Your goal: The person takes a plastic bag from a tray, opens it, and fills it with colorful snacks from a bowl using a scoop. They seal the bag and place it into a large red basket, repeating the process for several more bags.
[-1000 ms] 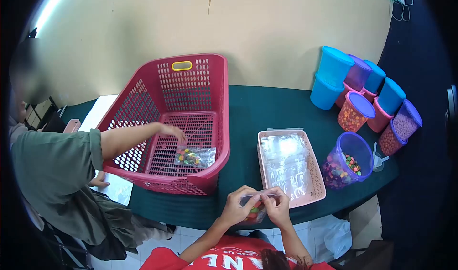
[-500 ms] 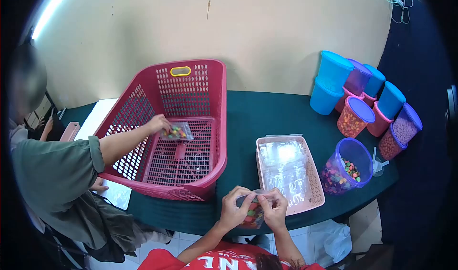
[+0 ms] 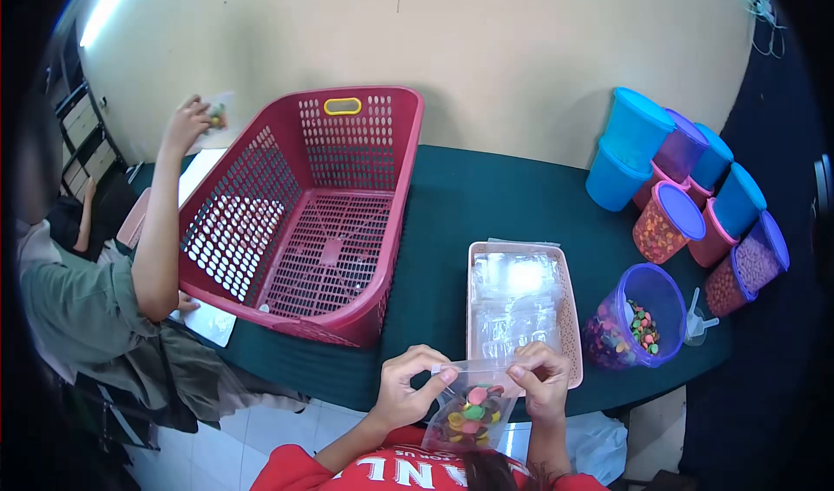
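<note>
A clear plastic bag [image 3: 469, 415] holding colourful round candies hangs between my hands, close to my red shirt. My left hand [image 3: 412, 385] pinches its top left corner. At the top right corner, my right hand [image 3: 540, 378] grips the bag between thumb and fingers. Just beyond them on the table is a pale pink basket [image 3: 572, 343] with stacked clear plastic bags [image 3: 514, 304] in it. To its right stands an uncovered purple tub [image 3: 599, 339], partly filled with similar candies.
A big maroon basket [image 3: 404, 222] stands left on the green table [image 3: 452, 196]. At left, a co-worker's hand [image 3: 187, 125] holds up a small candy bag [image 3: 217, 118]. Blue, purple and pink lidded tubs [image 3: 643, 126] are stacked at right, near a clear scoop [image 3: 699, 322].
My hands have spread apart, stretching the bag's top edge and exposing the candies. The co-worker's hand has lifted a candy bag out of the maroon basket, up and left.
</note>
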Demonstrator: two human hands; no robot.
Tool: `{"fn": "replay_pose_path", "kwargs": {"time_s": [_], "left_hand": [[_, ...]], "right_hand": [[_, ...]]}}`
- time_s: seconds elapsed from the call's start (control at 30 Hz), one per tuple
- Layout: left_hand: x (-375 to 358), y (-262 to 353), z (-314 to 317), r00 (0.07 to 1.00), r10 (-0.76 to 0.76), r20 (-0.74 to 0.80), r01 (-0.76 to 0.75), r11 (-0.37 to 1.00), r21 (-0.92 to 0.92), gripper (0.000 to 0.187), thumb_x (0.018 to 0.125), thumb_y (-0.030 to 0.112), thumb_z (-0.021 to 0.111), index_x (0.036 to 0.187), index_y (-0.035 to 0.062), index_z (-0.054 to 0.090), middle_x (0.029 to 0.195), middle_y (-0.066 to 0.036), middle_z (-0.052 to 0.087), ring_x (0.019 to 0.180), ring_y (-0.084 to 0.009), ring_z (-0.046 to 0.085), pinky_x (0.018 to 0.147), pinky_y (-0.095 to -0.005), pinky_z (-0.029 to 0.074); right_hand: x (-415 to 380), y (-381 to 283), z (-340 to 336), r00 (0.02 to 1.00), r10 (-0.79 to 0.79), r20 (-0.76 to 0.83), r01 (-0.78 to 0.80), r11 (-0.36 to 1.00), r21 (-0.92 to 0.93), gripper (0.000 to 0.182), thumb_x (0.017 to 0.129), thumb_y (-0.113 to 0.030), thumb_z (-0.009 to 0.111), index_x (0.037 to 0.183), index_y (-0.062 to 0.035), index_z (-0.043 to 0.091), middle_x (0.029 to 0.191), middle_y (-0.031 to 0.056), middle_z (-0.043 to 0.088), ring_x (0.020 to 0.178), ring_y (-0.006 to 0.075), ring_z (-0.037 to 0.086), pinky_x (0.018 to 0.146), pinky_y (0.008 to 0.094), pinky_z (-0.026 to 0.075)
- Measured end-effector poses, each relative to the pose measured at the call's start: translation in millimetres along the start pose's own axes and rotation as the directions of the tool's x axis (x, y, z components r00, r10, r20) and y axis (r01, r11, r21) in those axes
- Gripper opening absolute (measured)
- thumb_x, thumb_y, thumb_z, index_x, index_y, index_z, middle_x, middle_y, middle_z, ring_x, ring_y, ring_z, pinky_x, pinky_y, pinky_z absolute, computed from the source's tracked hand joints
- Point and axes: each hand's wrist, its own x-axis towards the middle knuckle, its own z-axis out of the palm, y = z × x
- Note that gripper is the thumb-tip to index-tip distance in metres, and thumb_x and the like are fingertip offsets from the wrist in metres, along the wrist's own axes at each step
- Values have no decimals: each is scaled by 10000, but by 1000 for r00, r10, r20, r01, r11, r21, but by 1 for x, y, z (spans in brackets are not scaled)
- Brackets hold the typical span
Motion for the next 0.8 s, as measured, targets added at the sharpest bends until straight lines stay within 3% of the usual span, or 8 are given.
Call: {"fn": "replay_pose_path", "kwargs": {"time_s": [0.17,0.27,0.4,0.5,0.57,0.63,0.7,0.8], "left_hand": [[-6,-5,12,990,-136,-23,128,965,-228,86,767,18,564,796,-40,622,740,-111,602,700,-143,573,644,-229,435],[-10,-7,16,988,-142,-60,131,979,-157,98,765,25,571,814,-37,630,765,-119,608,707,-145,576,642,-237,438],[-24,-13,23,990,-112,-85,102,989,-104,156,768,49,572,897,-20,625,860,-133,605,717,-149,579,679,-243,443],[-28,-8,23,978,-121,-169,103,988,-114,289,775,80,574,1052,-4,561,980,-126,568,775,-146,568,735,-256,437],[-36,-14,16,939,-191,-287,107,953,-285,405,801,113,552,1180,15,451,1022,-97,534,831,-134,534,778,-279,426],[-46,-15,7,846,-290,-448,156,937,-312,371,823,117,522,1173,18,450,991,-80,539,825,-126,524,777,-278,423],[-55,-14,2,741,-361,-567,207,925,-318,298,839,107,489,1124,18,481,963,-58,540,809,-114,523,763,-263,416],[-70,-17,0,682,-402,-611,222,910,-352,274,835,103,490,1095,20,495,953,-50,539,801,-108,521,756,-255,413]], "right_hand": [[13,-2,-27,966,143,214,-145,989,-6,13,680,14,625,674,5,618,680,74,583,650,119,511,604,246,375],[24,-9,-41,901,164,402,-88,976,-199,20,686,19,620,706,16,621,702,81,595,641,128,525,604,250,394],[33,-7,-53,833,170,526,-57,973,-225,42,698,29,606,736,23,621,713,97,598,618,139,539,573,246,414],[46,-10,-56,840,191,507,-205,978,-30,34,712,17,599,738,27,618,710,123,578,574,140,540,483,225,428],[60,-7,-55,933,62,355,-137,972,191,125,759,-84,596,676,4,567,727,115,564,519,121,509,455,215,421],[78,-11,-44,976,120,183,-199,836,512,114,816,-108,538,752,-16,517,823,101,568,664,115,542,551,207,441],[97,-18,-26,966,253,60,-226,702,676,123,854,-91,475,893,2,545,894,70,580,779,98,561,604,214,450],[121,-16,7,955,117,274,-285,627,725,217,858,-101,471,1041,5,521,977,75,574,824,109,567,692,231,459]]}}
